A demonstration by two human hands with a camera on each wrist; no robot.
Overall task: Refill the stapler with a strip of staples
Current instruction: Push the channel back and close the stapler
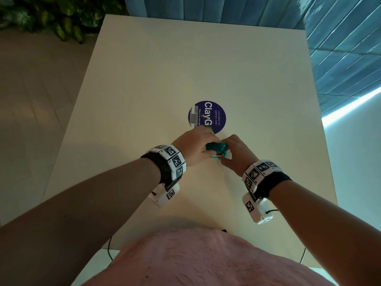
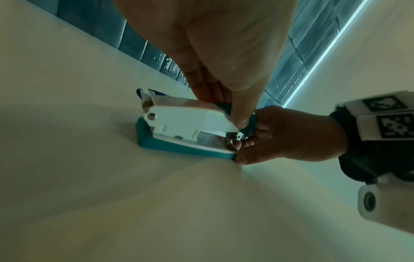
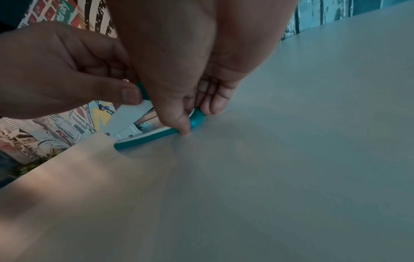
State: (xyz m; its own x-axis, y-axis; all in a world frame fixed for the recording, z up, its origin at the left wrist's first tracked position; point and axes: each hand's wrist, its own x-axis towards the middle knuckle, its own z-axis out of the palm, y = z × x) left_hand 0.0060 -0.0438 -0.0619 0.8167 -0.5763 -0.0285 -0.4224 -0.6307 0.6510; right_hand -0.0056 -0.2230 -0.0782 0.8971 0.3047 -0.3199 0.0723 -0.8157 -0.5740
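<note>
A small teal and white stapler (image 1: 216,149) lies on the table (image 1: 206,69) between both hands. My left hand (image 1: 198,144) grips its upper arm from above, thumb on the near side and fingers over the far side. My right hand (image 1: 228,153) pinches the stapler's front end, thumb tip down at the teal base. In the left wrist view the stapler (image 2: 183,122) shows its white body slightly raised over the base, with shiny metal (image 2: 226,141) at the front by my right hand (image 2: 280,134). In the right wrist view both hands cover the stapler (image 3: 132,122). No loose strip of staples shows.
A round dark-blue sticker (image 1: 214,112) is on the table just beyond the hands, with a small green thing (image 1: 208,127) half hidden at its near edge. Leafy plants (image 1: 51,17) stand past the table's far left corner, and a blue tiled wall (image 1: 340,48) runs at the right.
</note>
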